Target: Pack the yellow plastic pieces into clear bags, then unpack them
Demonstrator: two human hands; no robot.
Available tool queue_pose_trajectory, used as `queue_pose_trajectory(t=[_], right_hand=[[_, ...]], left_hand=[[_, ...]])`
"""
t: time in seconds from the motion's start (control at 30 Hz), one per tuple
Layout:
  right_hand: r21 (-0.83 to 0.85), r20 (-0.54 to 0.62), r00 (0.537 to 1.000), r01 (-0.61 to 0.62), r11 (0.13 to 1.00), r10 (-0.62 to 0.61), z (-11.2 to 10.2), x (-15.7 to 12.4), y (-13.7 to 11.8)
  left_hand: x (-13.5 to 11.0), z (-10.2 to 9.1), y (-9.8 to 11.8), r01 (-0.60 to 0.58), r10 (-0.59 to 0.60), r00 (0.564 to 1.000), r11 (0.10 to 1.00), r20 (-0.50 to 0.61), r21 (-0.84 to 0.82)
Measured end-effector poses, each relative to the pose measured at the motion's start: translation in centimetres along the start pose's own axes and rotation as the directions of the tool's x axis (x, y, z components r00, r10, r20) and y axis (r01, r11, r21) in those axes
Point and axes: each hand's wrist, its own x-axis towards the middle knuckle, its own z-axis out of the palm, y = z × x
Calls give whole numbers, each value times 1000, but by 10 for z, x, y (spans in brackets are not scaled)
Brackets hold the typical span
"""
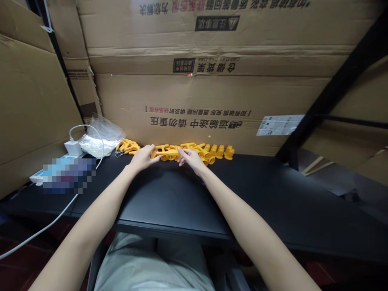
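Near the back of the black tabletop, my left hand (143, 157) is closed on the left end of a slim yellow plastic piece (167, 152). The fingers of my right hand (192, 161) pinch the right end of that same piece, which lies roughly level between both hands. Just behind it are several yellow T-shaped plastic parts (188, 144). Yellow cup-shaped parts (229, 152) stand in a group right of my right hand, and some lie with their openings towards me. Left of my left hand is a pile of yellow parts (129, 144) with small metal chains (120, 153).
Cardboard sheets (169, 93) wall the black table (169, 198) at the back and left. On the left are a clear plastic bag (98, 139), a white charger (72, 148) on a power strip (38, 176), a blurred-out object (71, 176) and a white cable (57, 216) crossing the edge.
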Motion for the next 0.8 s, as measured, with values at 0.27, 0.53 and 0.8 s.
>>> queue_pose_trajectory(t=[0.27,0.53,0.8], right_hand=[[-3,132,990,-54,999,54,-8,-2,-4],[-14,133,991,-20,1000,22,-5,-3,-5],[-18,-66,978,-197,980,196,10,-7,-12]], left_hand=[[1,0,-1,-6,5,1000,1000,-1,-24],[0,0,1,-17,17,1000,1000,-8,-11],[0,0,4,-26,25,1000,1000,-12,-11]])
